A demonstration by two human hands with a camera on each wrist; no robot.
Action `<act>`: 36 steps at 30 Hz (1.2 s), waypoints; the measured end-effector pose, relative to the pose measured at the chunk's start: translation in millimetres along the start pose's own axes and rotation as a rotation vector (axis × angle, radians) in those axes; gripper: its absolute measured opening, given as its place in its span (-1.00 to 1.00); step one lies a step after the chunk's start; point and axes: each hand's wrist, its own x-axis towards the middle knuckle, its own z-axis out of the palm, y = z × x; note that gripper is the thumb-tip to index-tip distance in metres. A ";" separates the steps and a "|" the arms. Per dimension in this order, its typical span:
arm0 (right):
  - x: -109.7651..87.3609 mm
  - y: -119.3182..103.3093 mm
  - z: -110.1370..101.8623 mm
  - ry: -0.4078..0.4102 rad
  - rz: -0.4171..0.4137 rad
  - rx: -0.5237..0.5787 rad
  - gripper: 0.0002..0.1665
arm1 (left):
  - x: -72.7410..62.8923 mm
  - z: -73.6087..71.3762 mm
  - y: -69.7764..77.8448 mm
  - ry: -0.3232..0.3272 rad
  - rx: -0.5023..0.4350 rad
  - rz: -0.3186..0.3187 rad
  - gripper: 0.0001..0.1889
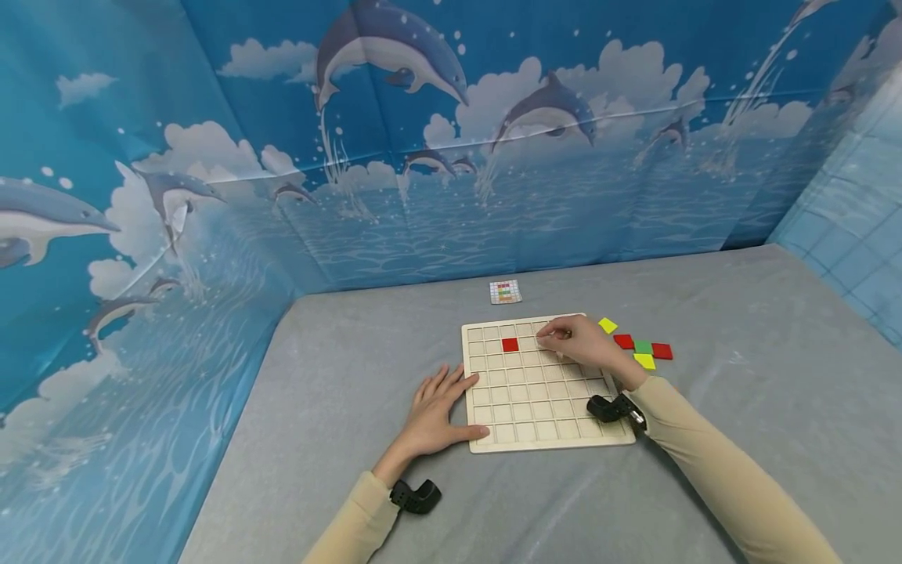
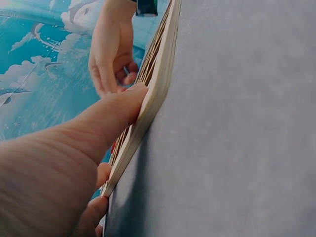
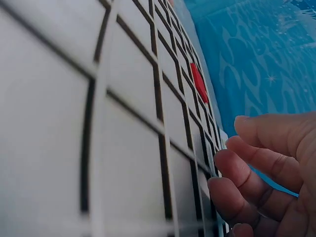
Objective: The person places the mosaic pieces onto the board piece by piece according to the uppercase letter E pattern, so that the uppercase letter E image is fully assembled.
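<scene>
A pale wooden grid board [image 1: 524, 411] lies flat on the grey surface, with one red square tile [image 1: 510, 345] in a cell of an upper row. My left hand [image 1: 435, 415] rests spread at the board's left side, its thumb [image 2: 121, 106] pressing the rim and its fingertips touching the edge. Over the upper right part of the board is my right hand [image 1: 581, 342], fingers bent and thumb a little apart from them. No tile shows between those fingers in the right wrist view, where the red tile appears farther along the grid.
Right of the board lie loose square tiles: a yellow tile [image 1: 607, 324], a red tile [image 1: 624, 341], a green tile [image 1: 643, 347], plus another red and another yellow. A small card with a coloured grid [image 1: 505, 292] lies behind the board. A dolphin-print curtain [image 1: 451, 211] hangs at the back.
</scene>
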 end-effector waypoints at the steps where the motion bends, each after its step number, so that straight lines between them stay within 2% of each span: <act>1: -3.8 1.9 -3.4 0.007 0.005 0.000 -0.70 | 0.0 0.0 0.2 0.001 -0.001 0.003 -0.13; 10: -35.1 22.5 -37.2 0.030 0.048 0.021 -0.63 | -0.1 1.5 -0.4 0.008 -0.003 0.005 -0.13; 19: -52.7 45.1 -64.3 0.122 0.134 -0.115 -0.58 | -0.2 1.4 -0.2 0.011 -0.003 0.005 -0.13; 28: -61.2 49.4 -71.9 0.131 0.266 -0.203 -0.38 | -0.5 0.3 0.8 0.004 -0.003 0.005 -0.13; 36: -58.7 54.8 -72.2 0.127 0.288 -0.224 -0.40 | -0.6 0.2 0.2 0.004 -0.006 0.010 -0.14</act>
